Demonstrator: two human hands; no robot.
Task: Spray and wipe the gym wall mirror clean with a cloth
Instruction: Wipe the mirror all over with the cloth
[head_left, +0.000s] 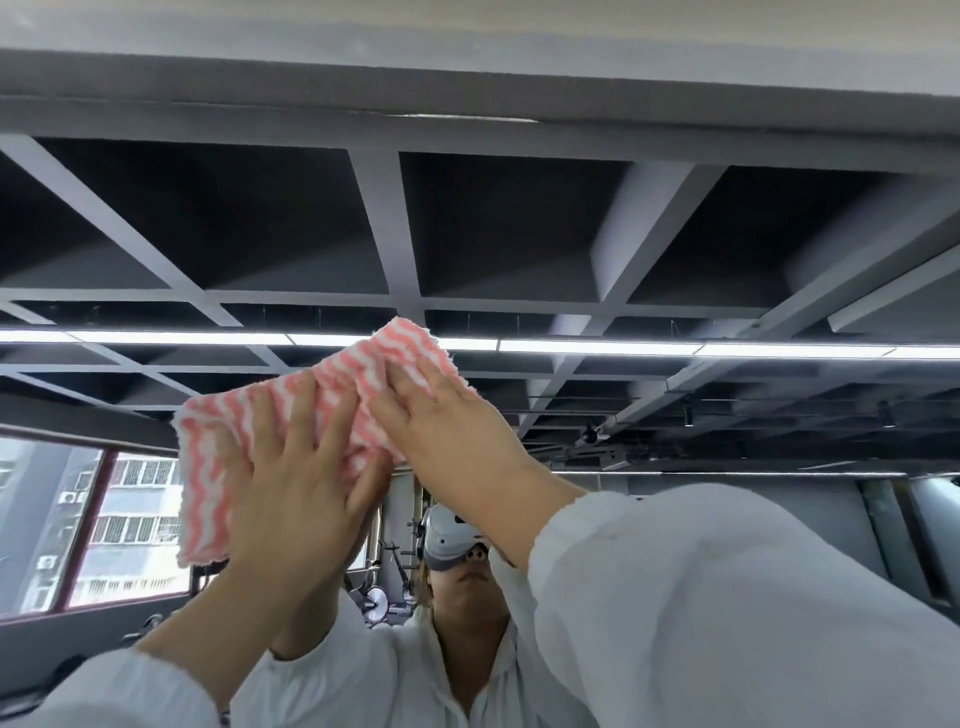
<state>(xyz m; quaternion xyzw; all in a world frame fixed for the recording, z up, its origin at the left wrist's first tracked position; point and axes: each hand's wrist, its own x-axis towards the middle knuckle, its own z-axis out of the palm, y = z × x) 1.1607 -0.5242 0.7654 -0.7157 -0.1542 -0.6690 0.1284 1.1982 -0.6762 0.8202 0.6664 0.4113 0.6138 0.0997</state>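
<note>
Mirror (675, 249): wall-sized glass filling nearly the whole view; shows a reflected grid of dark ceiling beams, a long light strip, a window and gym bikes.
Cloth (228, 441): pink-and-white striped, spread flat against the mirror, high up, just below the reflected light strip.
Left hand (296, 483): raised overhead, fingers straight and spread, palm pressing the lower left half of the cloth onto the mirror; flat, not clenched.
Right hand (452, 415): raised beside the left, touching it, fingers straight, pressing the upper right half of the cloth onto the mirror; likewise flat, gripping nothing.
Sleeves: loose and white, reaching up from the bottom edge toward the cloth.
Reflection: person in white directly below the cloth, headset worn, arms up.
Spray bottle: nowhere in view.
Progress: wiping stage, judging by both hands on the cloth and no bottle held; spraying probably done for this patch.
Glass around the cloth: no clear streaks or droplets visible, so cleaned area cannot be told apart from uncleaned.
Left to do: likely the mirror above and beside the cloth; extent unknown.
</note>
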